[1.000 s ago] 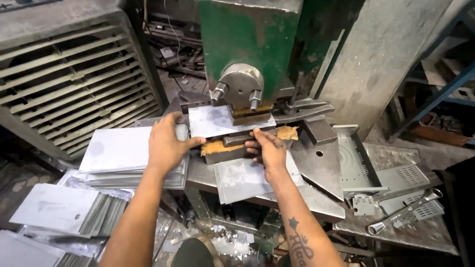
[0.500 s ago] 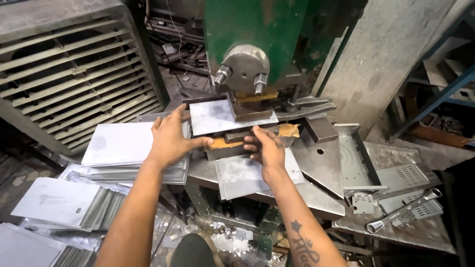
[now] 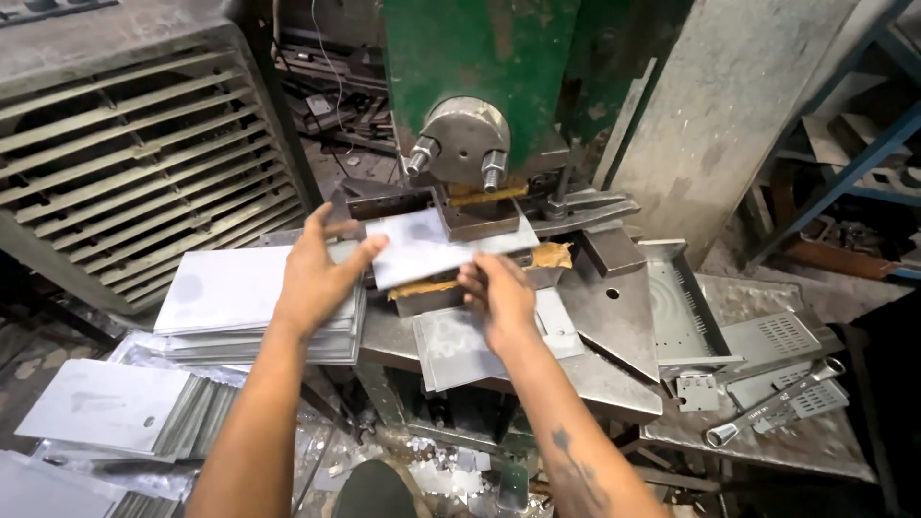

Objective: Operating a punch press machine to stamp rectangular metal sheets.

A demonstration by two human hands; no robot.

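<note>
Grey metal sheet [image 3: 422, 247] held by both hands under green press [image 3: 480, 67].

We are in a small metal workshop: a green press [image 3: 480, 86] stands over a steel bench [image 3: 614, 374], stacks of cut metal sheets [image 3: 230, 297] lie beside it, a wrench [image 3: 772, 414] rests among punched plates, scraps litter the floor.

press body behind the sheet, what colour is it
Green, with worn patches, on the press body; the head view shows it.
</note>
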